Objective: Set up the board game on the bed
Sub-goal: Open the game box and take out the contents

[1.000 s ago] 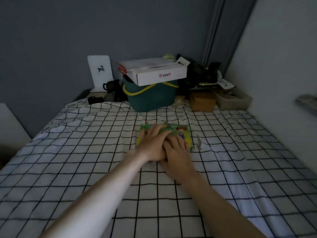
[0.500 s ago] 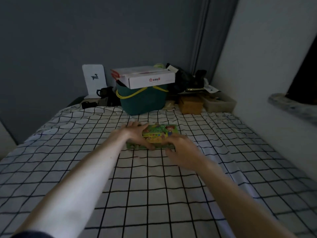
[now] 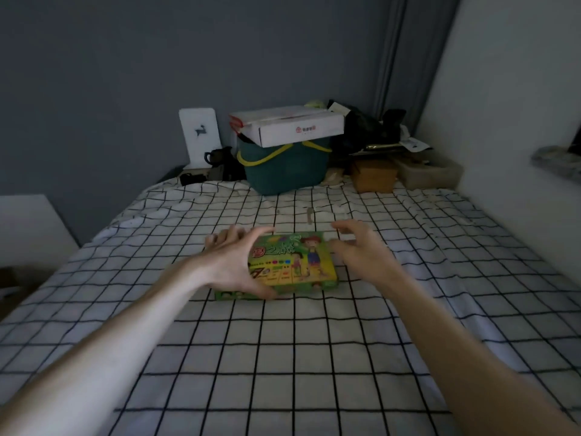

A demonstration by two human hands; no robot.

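Green game box (image 3: 294,265) flat on checked bed sheet (image 3: 283,357), well in front of teal basket (image 3: 283,166). Left hand (image 3: 231,265) clasps box's left end, thumb near, fingers far. Right hand (image 3: 361,251) spread, just beside right end; contact unclear.

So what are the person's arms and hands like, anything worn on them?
Both arms are bare from the frame edge to the wrist, with no sleeves in view. The left hand and right hand show no gloves, rings, watch or bracelet. The fingers are slender, the nails short and plain.

The game box (image 3: 292,265) lies mid-bed (image 3: 283,357) between both hands, basket (image 3: 284,168) behind it by the wall
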